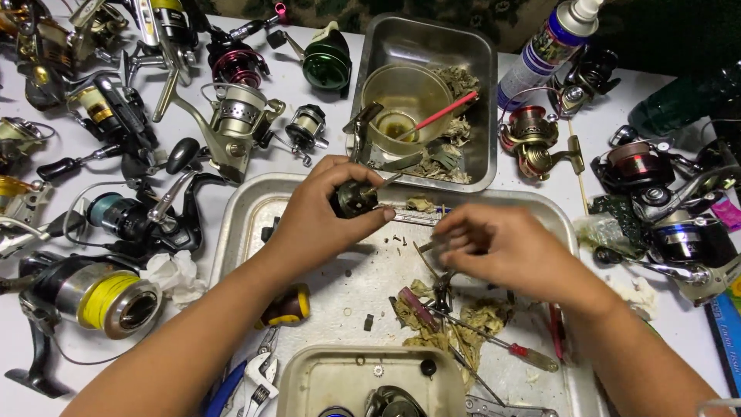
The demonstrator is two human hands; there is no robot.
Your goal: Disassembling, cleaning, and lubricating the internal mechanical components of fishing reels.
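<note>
Over the small metal tray (pixel 324 378) and the large work tray (pixel 231 232), my left hand (pixel 316 224) grips a dark reel body (pixel 353 198); my right hand (pixel 502 247) pinches something small, hidden. I'd keep both low so dropped parts stay inside.

Single view only, head-mounted, looking steeply down and slightly forward onto the desk (pixel 540 93). Close range: both forearms entering from the bottom edge, left hand (pixel 320 224) and right hand (pixel 505 247) meeting near frame centre over the large metal tray (pixel 231 232). Far edge of desk visible along the top, dark patterned cloth beyond it. Smaller metal pan (pixel 478 62) at top centre, spray can (pixel 552 42) cut off at the upper edge. Fishing reels (pixel 108 297) spread left and right, several cropped by the frame sides. Lower tray (pixel 309 378) cut by the bottom edge. No second view, so no shared area.
</note>
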